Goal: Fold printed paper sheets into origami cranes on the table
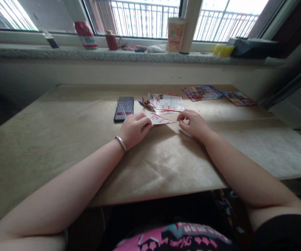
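Observation:
My left hand (137, 129) pinches the left end of a folded piece of printed paper (159, 119), white with red print, that tapers to a point on the right. Close to that tip is my right hand (191, 122), its thumb and fingertips bent together; whether they grip anything is too small to make out. Just beyond lie more printed sheets (173, 102) and a small crumpled colourful paper piece (147, 101). A smartphone (124, 109) rests flat beside my left hand, its screen up.
Glossy colourful packets (204, 92) lie at the table's back right, with another packet (239, 98) beside them. On the windowsill (140, 55) stand a red and white can (86, 35), a red container (111, 40), a patterned paper cup (175, 35) and a yellow object (223, 50).

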A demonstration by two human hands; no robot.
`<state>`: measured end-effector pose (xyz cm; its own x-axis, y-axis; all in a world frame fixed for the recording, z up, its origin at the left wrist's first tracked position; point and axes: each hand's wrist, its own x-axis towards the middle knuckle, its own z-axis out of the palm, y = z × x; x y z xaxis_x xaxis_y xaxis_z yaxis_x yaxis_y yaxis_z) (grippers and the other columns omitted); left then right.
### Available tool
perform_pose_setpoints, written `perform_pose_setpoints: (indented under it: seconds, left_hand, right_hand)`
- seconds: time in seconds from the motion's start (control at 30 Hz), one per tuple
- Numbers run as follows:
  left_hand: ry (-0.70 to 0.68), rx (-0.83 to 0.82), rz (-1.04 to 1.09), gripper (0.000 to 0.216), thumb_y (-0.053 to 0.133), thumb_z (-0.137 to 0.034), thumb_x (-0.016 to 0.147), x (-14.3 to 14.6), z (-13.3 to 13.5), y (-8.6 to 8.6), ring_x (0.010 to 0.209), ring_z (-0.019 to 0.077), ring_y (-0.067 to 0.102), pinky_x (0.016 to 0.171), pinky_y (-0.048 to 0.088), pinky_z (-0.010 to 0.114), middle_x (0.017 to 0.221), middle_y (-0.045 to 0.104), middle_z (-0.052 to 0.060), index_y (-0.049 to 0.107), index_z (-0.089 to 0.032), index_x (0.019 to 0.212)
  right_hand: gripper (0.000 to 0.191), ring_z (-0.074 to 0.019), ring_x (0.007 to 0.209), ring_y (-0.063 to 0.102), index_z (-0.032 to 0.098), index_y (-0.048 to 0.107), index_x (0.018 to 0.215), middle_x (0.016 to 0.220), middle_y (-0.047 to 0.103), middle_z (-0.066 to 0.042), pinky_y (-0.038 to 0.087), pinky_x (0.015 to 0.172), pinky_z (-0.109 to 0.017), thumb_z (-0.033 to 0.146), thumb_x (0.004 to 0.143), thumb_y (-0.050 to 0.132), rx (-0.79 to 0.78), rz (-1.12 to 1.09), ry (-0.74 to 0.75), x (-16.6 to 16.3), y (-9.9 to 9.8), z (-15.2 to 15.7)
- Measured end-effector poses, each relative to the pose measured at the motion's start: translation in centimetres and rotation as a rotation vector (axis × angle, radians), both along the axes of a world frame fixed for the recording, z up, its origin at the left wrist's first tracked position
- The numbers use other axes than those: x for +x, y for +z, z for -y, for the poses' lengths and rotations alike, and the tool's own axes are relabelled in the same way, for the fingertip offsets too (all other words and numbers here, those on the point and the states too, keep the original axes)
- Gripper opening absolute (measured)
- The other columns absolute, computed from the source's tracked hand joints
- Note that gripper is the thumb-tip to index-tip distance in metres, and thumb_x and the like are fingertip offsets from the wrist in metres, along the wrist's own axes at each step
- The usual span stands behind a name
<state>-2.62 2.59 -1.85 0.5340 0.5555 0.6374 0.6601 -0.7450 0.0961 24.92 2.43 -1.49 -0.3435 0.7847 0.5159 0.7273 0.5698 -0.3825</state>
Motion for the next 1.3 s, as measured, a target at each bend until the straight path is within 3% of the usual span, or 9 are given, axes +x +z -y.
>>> perform_pose_setpoints:
  seconds: [0.2, 0.5, 0.73, 1.3]
  left_hand:
    - [-0.007, 0.035, -0.103, 0.026, 0.052, -0.034, 0.091, 0.6, 0.5, 0.4, 0.074, 0.0163, 0.057, 0.07, 0.041, 0.03, 0.083, 0.065, 0.005, 0.065, -0.018, 0.076]
    - [-0.027, 0.055, -0.136, 0.024, 0.052, -0.034, 0.092, 1.0, 0.1, 0.2, 0.075, 0.0157, 0.057, 0.073, 0.041, 0.03, 0.084, 0.066, 0.004, 0.068, -0.02, 0.079]
    - [0.001, 0.187, -0.228, 0.027, 0.048, -0.03, 0.094, 1.9, 0.9, 0.3, 0.082, 0.0191, 0.055, 0.083, 0.037, 0.038, 0.08, 0.067, 0.002, 0.065, -0.022, 0.075]
    - [-0.003, 0.128, -0.204, 0.026, 0.049, -0.035, 0.094, 0.6, 0.5, 0.7, 0.078, 0.018, 0.054, 0.081, 0.037, 0.037, 0.083, 0.068, 0.003, 0.065, -0.021, 0.077]
  right_hand:
    - [0.009, -0.0208, 0.086, 0.056, 0.023, 0.063, 0.08, 0.088, 0.066, -0.005, 0.043, 0.082, -0.035, 0.029, 0.084, 0.058, 0.09, 0.139, 0.124, -2.3, 0.3, 1.0]
    - [0.015, -0.0215, 0.086, 0.054, 0.021, 0.065, 0.079, 0.085, 0.067, -0.006, 0.041, 0.079, -0.033, 0.026, 0.087, 0.054, 0.129, 0.27, 0.076, -3.9, 0.1, 1.5]
    - [0.021, -0.022, 0.086, 0.051, 0.021, 0.065, 0.083, 0.089, 0.067, -0.007, 0.037, 0.074, -0.034, 0.03, 0.091, 0.048, 0.19, 0.408, 0.065, -4.8, 0.0, 2.1]
    - [0.007, -0.0217, 0.087, 0.054, 0.022, 0.059, 0.077, 0.085, 0.064, -0.005, 0.042, 0.075, -0.033, 0.019, 0.079, 0.054, 0.111, 0.309, 0.062, -2.4, -0.1, 1.1]
